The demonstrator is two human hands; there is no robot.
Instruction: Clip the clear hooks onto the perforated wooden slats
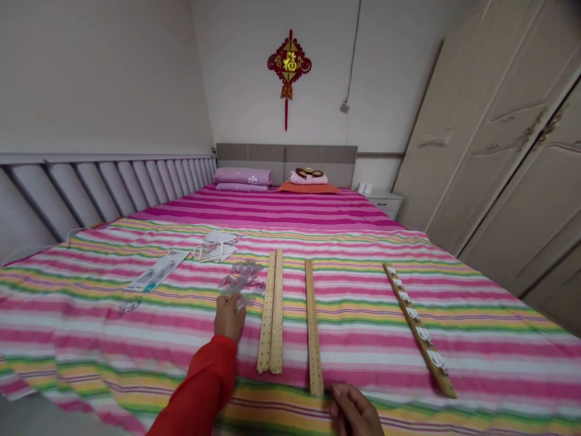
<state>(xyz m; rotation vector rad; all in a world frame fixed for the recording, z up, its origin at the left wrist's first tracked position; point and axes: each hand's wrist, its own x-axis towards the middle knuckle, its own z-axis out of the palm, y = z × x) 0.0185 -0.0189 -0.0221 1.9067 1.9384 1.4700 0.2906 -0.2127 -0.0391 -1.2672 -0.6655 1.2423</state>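
My left hand [229,317], in a red sleeve, reaches to the near edge of a pile of clear plastic bags [244,280]; its fingers are closed on a bag. Right of it lie two perforated wooden strips [270,315], side by side. A third perforated wooden strip [313,330] lies apart, farther right. Near its lower end is my right hand [354,410], fingers curled together; whatever they hold, if anything, is hidden. On the far right, a wooden bar with white fittings [417,327] lies slanted on the striped sheet.
Papers and cards [218,245] lie beyond the bags, with a long packaged card [158,269] and a small wire-like bundle [130,304] to the left. A metal railing [131,175] borders the bed's left side. Folded bedding [242,177] rests by the headboard [285,156]; a wardrobe [503,139] stands right.
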